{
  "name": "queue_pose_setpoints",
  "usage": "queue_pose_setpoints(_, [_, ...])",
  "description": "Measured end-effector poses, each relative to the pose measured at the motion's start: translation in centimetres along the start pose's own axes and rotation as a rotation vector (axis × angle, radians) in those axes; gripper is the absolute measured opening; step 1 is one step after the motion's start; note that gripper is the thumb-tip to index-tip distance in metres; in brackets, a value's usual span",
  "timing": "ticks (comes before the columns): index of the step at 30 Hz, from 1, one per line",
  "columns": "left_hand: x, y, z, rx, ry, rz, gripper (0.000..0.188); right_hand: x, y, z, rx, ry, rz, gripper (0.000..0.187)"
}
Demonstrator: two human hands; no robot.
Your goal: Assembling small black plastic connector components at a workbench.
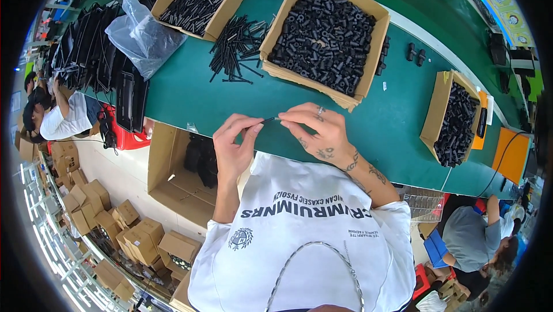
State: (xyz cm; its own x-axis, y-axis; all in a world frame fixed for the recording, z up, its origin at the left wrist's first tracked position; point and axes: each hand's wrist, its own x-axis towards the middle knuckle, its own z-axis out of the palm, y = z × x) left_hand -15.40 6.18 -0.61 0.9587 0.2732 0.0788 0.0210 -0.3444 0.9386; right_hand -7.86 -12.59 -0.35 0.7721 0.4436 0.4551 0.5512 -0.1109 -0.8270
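Note:
Both hands meet over the near edge of the green table. My left hand [235, 142] is closed in a pinch on a thin black pin [268, 120]. Thumb and fingers of my right hand [320, 132] pinch a small metal spring [277, 118] at the pin's right end. Whether the spring sits around the pin or only touches its end, I cannot tell. Beyond the hands, a heap of long black pins [235, 47] lies loose on the table. A cardboard box [314, 88] full of short black plastic fittings [322, 38] stands behind my right hand.
Another box [231, 8] at the far left holds black pins. A smaller box [433, 111] of black fittings stands at right. Black parts and a clear plastic bag [138, 35] lie at left. Below the table edge is an opened carton [173, 188]. Other people work on both sides.

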Motion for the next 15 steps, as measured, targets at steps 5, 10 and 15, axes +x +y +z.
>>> queue_pose_setpoints(5, [0.30,0.31,0.49,0.055,-0.033,0.089,0.013,-0.19,0.09,0.08,0.034,-0.020,0.019,0.022])
queue_pose_setpoints(10, [0.33,0.51,0.44,0.053,-0.031,0.114,0.014,-0.12,0.27,-0.54,0.055,0.013,0.034,0.023])
queue_pose_setpoints(15, [0.43,0.75,0.68,0.122,-0.059,0.218,0.015,-0.17,-0.01,-0.56,0.152,-0.025,0.143,0.021])
